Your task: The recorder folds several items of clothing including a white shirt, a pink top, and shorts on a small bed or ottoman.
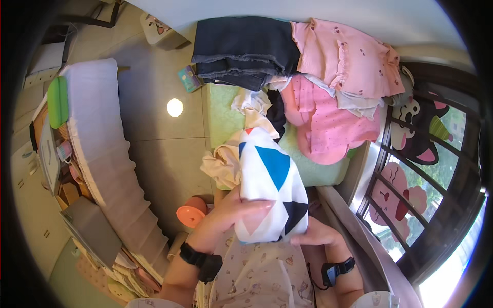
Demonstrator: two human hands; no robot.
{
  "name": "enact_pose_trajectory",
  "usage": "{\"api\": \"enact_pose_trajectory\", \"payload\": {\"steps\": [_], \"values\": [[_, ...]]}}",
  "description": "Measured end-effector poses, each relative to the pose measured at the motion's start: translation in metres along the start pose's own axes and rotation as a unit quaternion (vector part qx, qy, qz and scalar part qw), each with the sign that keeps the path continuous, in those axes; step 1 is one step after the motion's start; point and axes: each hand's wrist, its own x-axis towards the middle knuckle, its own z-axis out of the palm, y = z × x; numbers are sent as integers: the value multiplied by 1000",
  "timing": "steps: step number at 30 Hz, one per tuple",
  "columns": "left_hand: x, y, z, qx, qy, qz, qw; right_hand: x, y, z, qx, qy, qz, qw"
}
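A white cloth with blue, black and pink triangles is bunched or folded in front of me, above my lap. My left hand grips its left side, the thumb lying across the front. At the lower right corner my right hand holds the cloth's edge, its fingers partly hidden. Just beyond lies a crumpled cream cloth at the edge of a pale green padded surface. Farther off are a white crumpled cloth, a black cloth and a pink dotted garment.
Folded dark denim and a pink ruffled garment lie at the far side. A barred window stands at the right. An orange plastic container is at the left, beyond it a cloth-covered surface.
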Motion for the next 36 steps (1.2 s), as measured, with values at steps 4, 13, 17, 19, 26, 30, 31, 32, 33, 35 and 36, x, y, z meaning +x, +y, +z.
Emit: {"api": "enact_pose_trajectory", "payload": {"steps": [4,13,17,19,26,30,31,32,33,35,36], "values": [[5,-2,-7,264,93,251,927,3,3,-1,-82,136,13,987],[-1,18,-12,-117,46,233,964,8,-22,6,83,152,-148,974],[5,-2,0,-78,-11,200,977,19,-18,11,177,92,-4,980],[16,-15,-9,-16,142,236,961,12,-24,19,234,73,-10,969],[51,-43,-43,-4,152,180,972,-47,-11,27,307,-64,-48,948],[70,-12,-26,-104,101,191,971,-75,-16,30,293,-31,-57,954],[73,-2,-24,-103,99,191,971,-81,-16,30,291,-21,-63,954],[70,6,-27,-153,-33,154,976,-84,-14,30,290,-15,-67,954],[67,8,-30,-198,-164,115,959,-87,-11,29,292,-8,-72,954],[64,3,-34,-180,-155,79,968,-91,-8,23,295,12,-93,951],[67,0,-35,-162,-156,37,974,-92,-7,21,297,36,-109,948]]}}
